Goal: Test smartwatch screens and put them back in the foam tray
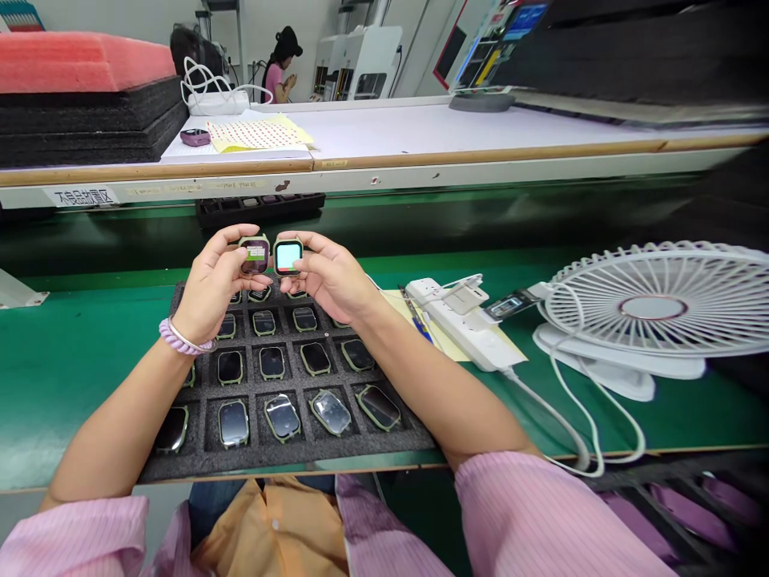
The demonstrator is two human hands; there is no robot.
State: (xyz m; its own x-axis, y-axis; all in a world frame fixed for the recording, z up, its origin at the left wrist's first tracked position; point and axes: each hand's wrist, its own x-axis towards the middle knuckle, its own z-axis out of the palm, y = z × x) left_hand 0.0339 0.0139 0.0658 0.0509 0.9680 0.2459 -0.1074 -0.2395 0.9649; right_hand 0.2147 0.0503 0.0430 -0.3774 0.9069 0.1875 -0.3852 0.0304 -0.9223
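My left hand (217,276) grips a green-framed smartwatch case (255,255), thumb on its edge, its lit screen showing a dark purple picture with a green band. Close beside it, my right hand (328,272) pinches a second smartwatch case (288,256) with a bright pale cyan screen and a red strip at the bottom; the thumb lies over its lower right corner. Both are held up above the far end of a black foam tray (252,457). Rows of strapless green-framed watch cases with dark screens lie in the tray's pockets, such as this one (233,423).
To the right on the green bench stand a white power strip (462,324) with cables and a white fan (652,308). A raised shelf (384,144) crosses ahead, bearing red and black foam (84,64). Behind it sits another person (282,68). Purple pieces (690,513) lie low at right.
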